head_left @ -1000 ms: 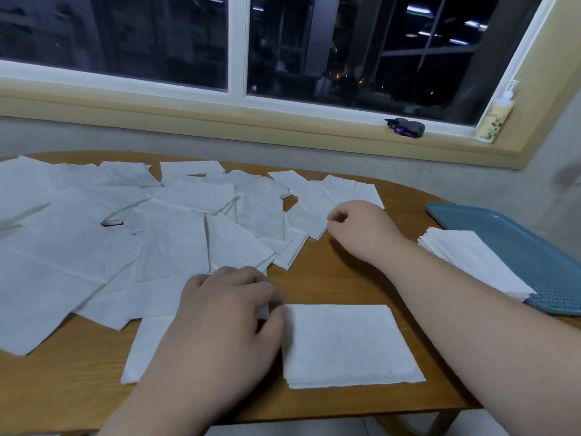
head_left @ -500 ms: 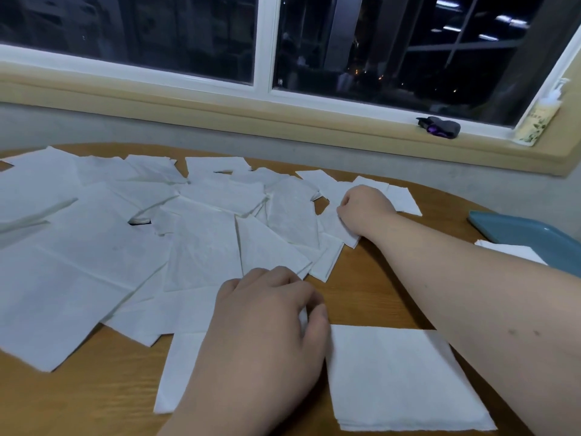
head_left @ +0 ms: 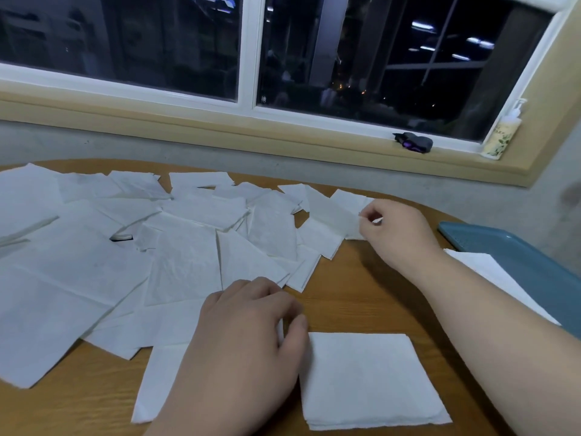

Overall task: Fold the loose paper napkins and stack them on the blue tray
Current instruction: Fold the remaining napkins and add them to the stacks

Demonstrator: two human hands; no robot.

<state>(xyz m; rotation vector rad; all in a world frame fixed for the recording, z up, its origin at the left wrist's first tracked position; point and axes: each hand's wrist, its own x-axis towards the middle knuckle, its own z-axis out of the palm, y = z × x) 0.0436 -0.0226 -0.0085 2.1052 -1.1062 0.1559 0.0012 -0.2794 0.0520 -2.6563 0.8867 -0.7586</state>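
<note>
In the head view, your right hand, which half a second ago was lying on the far pile, now pinches the corner of one napkin between thumb and fingertip and raises it a little from the loose napkins; I judge that the next fold is starting. Your left hand has not moved: it rests with loosely bent fingers on a sheet, holding nothing, just beside the folded napkin. The tray at the right carries a stack, and many napkins remain.
</note>
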